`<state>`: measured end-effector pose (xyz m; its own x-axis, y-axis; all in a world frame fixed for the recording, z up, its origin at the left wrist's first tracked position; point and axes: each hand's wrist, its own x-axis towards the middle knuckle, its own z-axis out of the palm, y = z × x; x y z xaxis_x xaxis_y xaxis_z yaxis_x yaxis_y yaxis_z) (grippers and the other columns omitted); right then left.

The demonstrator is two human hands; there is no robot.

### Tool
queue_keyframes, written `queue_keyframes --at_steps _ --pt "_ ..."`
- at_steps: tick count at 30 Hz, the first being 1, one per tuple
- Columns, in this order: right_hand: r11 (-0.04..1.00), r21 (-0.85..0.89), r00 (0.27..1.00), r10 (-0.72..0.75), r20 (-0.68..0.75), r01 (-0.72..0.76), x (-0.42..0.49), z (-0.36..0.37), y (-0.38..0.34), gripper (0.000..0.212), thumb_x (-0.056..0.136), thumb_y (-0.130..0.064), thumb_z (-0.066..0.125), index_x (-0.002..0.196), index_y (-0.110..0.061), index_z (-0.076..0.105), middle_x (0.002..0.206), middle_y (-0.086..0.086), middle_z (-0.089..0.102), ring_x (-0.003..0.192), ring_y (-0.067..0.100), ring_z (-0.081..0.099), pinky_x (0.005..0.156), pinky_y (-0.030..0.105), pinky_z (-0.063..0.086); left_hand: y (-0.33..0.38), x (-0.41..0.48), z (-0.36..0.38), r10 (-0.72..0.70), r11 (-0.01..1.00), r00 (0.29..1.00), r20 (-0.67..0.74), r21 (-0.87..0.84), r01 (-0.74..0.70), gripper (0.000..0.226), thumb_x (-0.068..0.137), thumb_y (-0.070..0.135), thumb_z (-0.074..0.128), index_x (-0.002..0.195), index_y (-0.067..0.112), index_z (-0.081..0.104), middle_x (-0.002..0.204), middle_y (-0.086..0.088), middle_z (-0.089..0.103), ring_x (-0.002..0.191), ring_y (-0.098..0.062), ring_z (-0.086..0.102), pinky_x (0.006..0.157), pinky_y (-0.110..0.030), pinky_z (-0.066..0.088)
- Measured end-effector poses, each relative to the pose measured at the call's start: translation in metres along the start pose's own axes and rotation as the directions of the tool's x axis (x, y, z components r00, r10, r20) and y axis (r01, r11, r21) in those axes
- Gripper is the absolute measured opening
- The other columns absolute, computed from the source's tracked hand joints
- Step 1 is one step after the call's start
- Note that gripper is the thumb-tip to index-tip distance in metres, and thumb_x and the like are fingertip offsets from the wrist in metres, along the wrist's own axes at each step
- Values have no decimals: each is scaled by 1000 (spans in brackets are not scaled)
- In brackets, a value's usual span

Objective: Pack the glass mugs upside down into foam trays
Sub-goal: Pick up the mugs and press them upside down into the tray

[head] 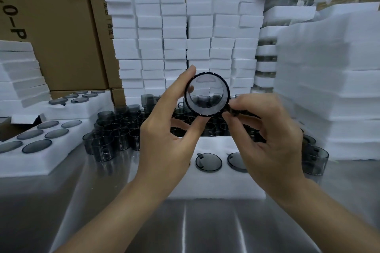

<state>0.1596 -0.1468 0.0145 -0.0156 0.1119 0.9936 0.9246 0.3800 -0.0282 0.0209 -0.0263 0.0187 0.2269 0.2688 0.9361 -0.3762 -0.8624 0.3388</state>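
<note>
I hold a smoky glass mug [206,94] up at chest height with its round mouth or base facing the camera. My left hand [164,129] grips its rim between thumb and fingers. My right hand [265,131] pinches the mug's handle on the right side. Below them lies a white foam tray [218,187] on the steel table, with two upside-down mugs [208,162] seated in its holes; my hands hide part of it. Several loose grey mugs [115,129] crowd the table behind the tray.
Filled foam trays [39,150] stack at the left. Tall piles of white foam blocks [185,37] and foam sheets [333,88] stand behind and to the right. Cardboard boxes [57,16] form the back wall. One mug [314,160] stands at the right.
</note>
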Motion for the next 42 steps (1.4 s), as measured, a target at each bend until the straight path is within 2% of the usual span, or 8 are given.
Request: queue_keyframes --at_steps 6,10,13,17,20,25,31,42 --pt "1000 -9 1000 -14 9 14 -2 1 1 26 100 -1 71 119 -14 59 114 -9 59 106 21 68 88 34 62 1 1 -1 7 1000 1000 -7 0 -7 75 96 5 79 158 32 48 150 15 60 139 -20 58 81 -17 57" --pt "995 -72 998 -65 23 67 0 -2 6 33 99 6 71 124 -13 60 116 -7 60 108 19 69 91 33 62 4 0 -1 -42 999 999 -10 -4 42 73 97 16 78 159 37 45 149 16 61 138 -24 58 81 -21 58" --pt "995 -81 999 -50 -1 49 1 -6 10 31 101 2 71 129 -10 64 119 -7 63 110 15 71 97 28 60 7 1 0 -121 991 992 -34 -57 118 62 97 23 79 152 35 54 143 18 66 136 -14 61 80 -18 56" --pt "986 79 988 151 -26 -149 1 -4 7 34 102 -7 73 134 -15 65 118 -2 73 113 17 74 100 30 59 7 4 -4 -183 974 983 -10 -136 180 48 100 26 73 146 32 60 136 19 71 136 -5 61 82 -15 55" --pt "868 337 917 398 -36 -364 7 -1 2 32 100 -11 74 130 -20 69 112 -4 78 111 21 76 100 30 59 8 5 -7 -153 980 988 18 -128 154 49 101 23 68 149 28 59 141 15 69 137 -11 61 85 -19 57" --pt "722 496 816 576 -46 -482 17 -2 -2 29 96 -26 74 123 -15 73 105 0 82 100 20 80 88 28 63 8 0 -6 -95 989 994 45 -105 99 58 97 7 66 153 21 55 147 12 65 136 -19 63 82 -22 58" --pt "621 560 756 654 17 -549 18 -3 -1 28 95 -30 72 117 -14 76 100 5 83 95 24 81 81 26 63 10 -2 -5 -62 996 998 34 -70 64 59 94 2 64 149 23 57 145 14 65 132 -23 64 83 -24 58" --pt "630 526 757 653 41 -572 17 -4 1 30 98 -31 70 123 -15 75 106 2 83 100 22 80 82 27 63 12 0 -5 -100 993 995 15 -59 101 56 96 8 66 148 27 57 141 15 68 131 -21 63 80 -23 57"
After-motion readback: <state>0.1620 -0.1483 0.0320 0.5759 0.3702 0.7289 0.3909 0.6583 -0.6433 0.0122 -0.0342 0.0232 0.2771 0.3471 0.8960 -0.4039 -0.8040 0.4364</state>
